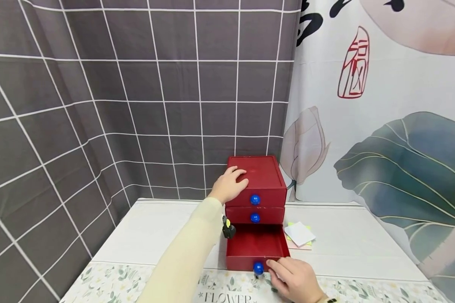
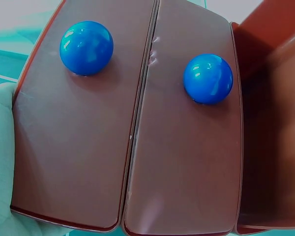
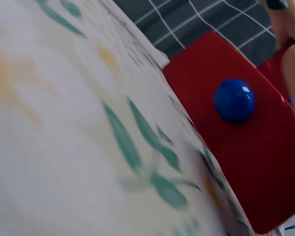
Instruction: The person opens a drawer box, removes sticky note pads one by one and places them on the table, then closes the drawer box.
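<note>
A small red drawer cabinet (image 1: 255,173) with blue ball knobs stands on the table. My left hand (image 1: 229,184) rests on the left side of its top, fingers spread. In the left wrist view, part of that hand shows beside the top drawer (image 2: 73,147), and the middle drawer (image 2: 184,162) is flush with it. The bottom drawer (image 1: 258,242) is pulled out, with nothing visible inside. By the right part of its front is my right hand (image 1: 295,277), fingers at the drawer face beside the blue knob (image 1: 258,268). Whether they press on it, I cannot tell.
Sticky notes (image 1: 299,234) in white, yellow-green and pink lie to the right of the cabinet. Behind stand a grey gridded cloth (image 1: 182,84) and a white printed curtain (image 1: 386,113). A floral cloth (image 1: 113,280) covers the table's near part.
</note>
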Demonstrator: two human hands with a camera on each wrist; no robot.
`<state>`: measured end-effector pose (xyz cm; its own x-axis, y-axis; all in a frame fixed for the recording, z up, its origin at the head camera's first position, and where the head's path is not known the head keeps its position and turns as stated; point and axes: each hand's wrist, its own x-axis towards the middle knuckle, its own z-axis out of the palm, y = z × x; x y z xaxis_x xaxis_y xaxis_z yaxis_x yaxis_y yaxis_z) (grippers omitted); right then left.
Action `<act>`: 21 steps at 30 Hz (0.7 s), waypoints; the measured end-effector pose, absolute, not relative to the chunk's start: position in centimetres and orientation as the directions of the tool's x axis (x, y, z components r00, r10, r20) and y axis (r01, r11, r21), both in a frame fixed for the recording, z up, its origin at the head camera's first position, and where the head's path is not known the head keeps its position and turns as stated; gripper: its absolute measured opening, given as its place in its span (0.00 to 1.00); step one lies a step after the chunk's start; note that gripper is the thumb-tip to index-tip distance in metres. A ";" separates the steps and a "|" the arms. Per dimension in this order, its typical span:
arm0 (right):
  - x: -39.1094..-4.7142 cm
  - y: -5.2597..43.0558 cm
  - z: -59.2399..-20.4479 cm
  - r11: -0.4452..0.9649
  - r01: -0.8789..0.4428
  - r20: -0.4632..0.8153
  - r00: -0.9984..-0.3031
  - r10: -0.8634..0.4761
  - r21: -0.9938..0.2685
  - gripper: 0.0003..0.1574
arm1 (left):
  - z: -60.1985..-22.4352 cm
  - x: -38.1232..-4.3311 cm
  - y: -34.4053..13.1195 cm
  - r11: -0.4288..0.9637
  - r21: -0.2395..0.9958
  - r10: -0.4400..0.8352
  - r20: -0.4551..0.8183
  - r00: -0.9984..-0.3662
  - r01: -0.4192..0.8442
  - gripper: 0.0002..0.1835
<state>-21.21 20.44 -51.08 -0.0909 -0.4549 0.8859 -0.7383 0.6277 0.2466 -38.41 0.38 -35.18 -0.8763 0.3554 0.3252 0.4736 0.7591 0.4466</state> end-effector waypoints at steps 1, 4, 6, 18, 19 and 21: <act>-21.0 20.3 -51.4 0.642 -0.733 0.872 -0.143 -0.469 0.225 0.11 | -35.2 -38.3 0.4 0.760 0.447 0.355 0.322 -0.878 0.471 0.25; -20.6 20.1 -52.2 0.703 -0.695 0.811 -0.321 -0.490 0.149 0.12 | -35.2 -38.2 0.4 0.758 0.451 0.359 0.315 -0.879 0.471 0.26; -20.4 20.0 -52.6 0.743 -0.661 0.761 -0.431 -0.485 0.099 0.15 | -35.1 -38.0 0.5 0.755 0.453 0.362 0.312 -0.878 0.473 0.26; -20.8 19.0 -52.9 0.752 -0.657 0.678 -0.534 -0.506 0.044 0.21 | -34.8 -38.0 0.5 0.765 0.444 0.363 0.300 -0.882 0.466 0.26; -20.9 18.9 -52.8 0.747 -0.664 0.676 -0.532 -0.511 0.042 0.21 | -34.8 -38.1 0.5 0.766 0.441 0.364 0.301 -0.881 0.467 0.26; -21.1 18.7 -52.7 0.737 -0.675 0.670 -0.531 -0.519 0.036 0.20 | -34.8 -38.3 0.5 0.772 0.435 0.361 0.301 -0.883 0.464 0.27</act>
